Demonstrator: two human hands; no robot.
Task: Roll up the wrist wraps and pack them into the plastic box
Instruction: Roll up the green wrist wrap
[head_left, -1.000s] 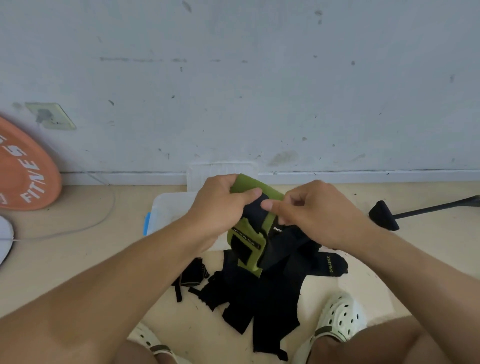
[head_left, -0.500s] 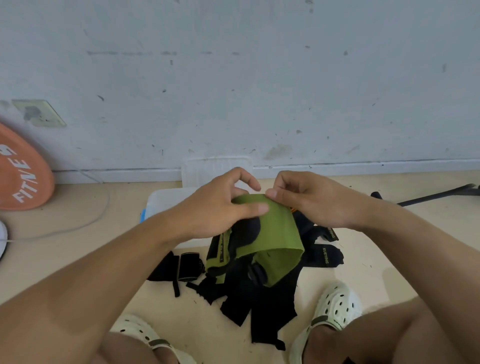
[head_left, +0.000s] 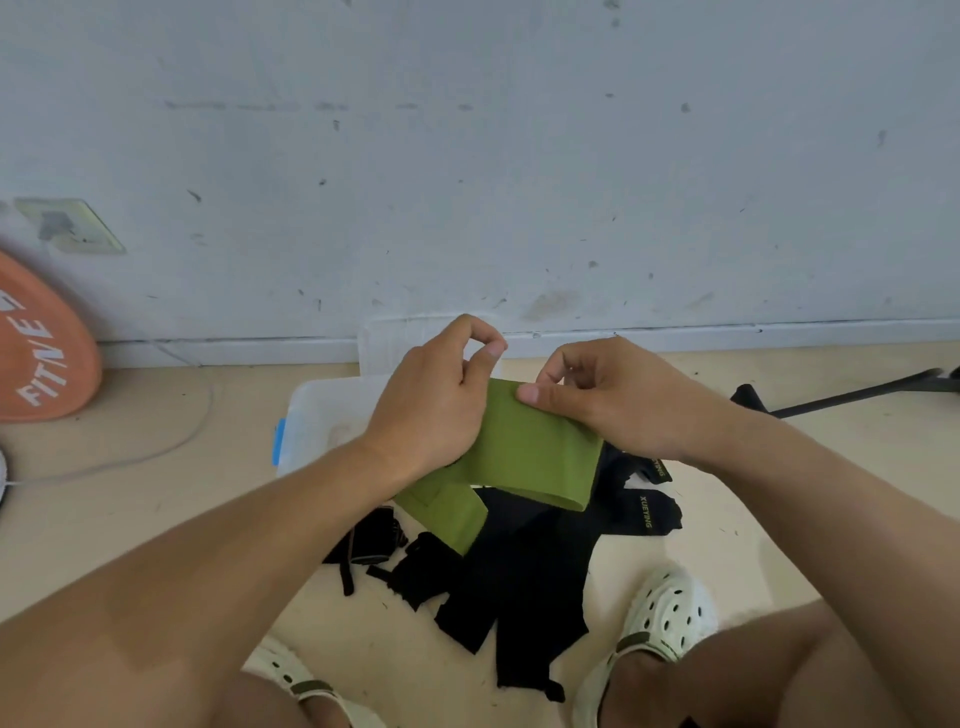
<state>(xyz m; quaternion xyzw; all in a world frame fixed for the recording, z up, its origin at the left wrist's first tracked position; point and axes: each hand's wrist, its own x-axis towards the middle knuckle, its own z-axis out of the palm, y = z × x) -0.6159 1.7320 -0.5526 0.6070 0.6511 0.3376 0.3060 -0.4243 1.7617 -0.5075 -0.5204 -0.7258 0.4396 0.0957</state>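
Note:
I hold a green wrist wrap (head_left: 535, 457) above the floor, stretched flat between both hands, its loose end hanging down to the left. My left hand (head_left: 436, 400) grips its left edge, with index and thumb curled above it. My right hand (head_left: 597, 400) pinches its top right edge with the thumb on top. Under the wrap lies a pile of black wrist wraps (head_left: 524, 571), one lettered in yellow (head_left: 644, 514). A rolled black wrap (head_left: 371, 540) sits at the pile's left. The clear plastic box (head_left: 317, 415) with a blue latch stands behind my hands, mostly hidden.
An orange weight plate (head_left: 36, 353) leans on the wall at far left, with a thin cable (head_left: 171, 447) curving on the floor near it. A black stand leg (head_left: 831, 400) lies at right. My white clogs (head_left: 660, 623) flank the pile.
The green wrap has been pulled out flat between my hands and lifted clear of the black wraps. My left index and thumb have come off its top edge.

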